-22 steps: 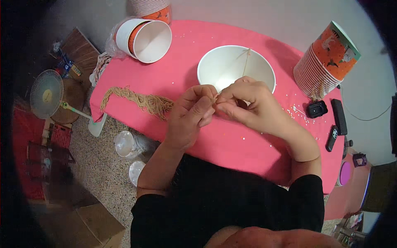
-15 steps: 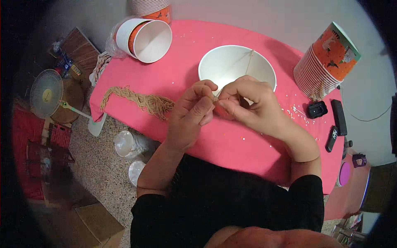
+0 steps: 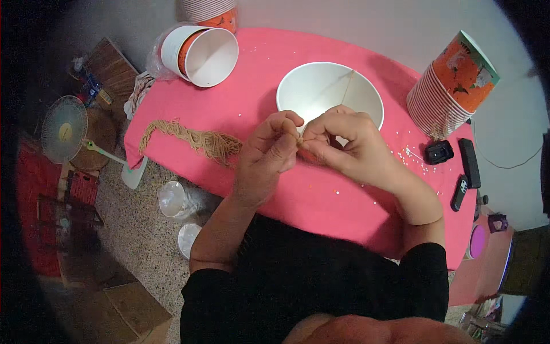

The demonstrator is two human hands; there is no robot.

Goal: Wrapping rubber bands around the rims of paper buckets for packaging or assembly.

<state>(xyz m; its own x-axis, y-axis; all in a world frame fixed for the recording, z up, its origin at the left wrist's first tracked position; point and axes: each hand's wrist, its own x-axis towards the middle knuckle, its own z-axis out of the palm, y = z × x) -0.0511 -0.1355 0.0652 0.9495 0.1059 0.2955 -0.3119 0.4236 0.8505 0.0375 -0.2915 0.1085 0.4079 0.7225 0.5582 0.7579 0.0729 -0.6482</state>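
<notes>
My left hand (image 3: pixel 266 152) and my right hand (image 3: pixel 349 140) meet fingertip to fingertip over the pink-covered table, at the near rim of a white paper tub (image 3: pixel 301 86). Both are closed in a pinch on a thin tan string (image 3: pixel 300 138), of which only a small bit shows between the fingers. Another length of this tan string runs down the tub's inside wall from its far rim; my right hand hides the lower part. Left of my left hand lies a long bundle of loose tan strings (image 3: pixel 197 139).
Nested paper tubs (image 3: pixel 197 54) lie at the far left, and a tall stack of orange-patterned tubs (image 3: pixel 452 83) stands at the right. Small white beads (image 3: pixel 421 160) are scattered near a black tray (image 3: pixel 439 152) and a remote (image 3: pixel 460 192). The pink tablecloth (image 3: pixel 321 212) reaches my body.
The white tub has shifted very slightly right. My fingertips have moved a little around the string, and both hands stay together in nearly the same place.
</notes>
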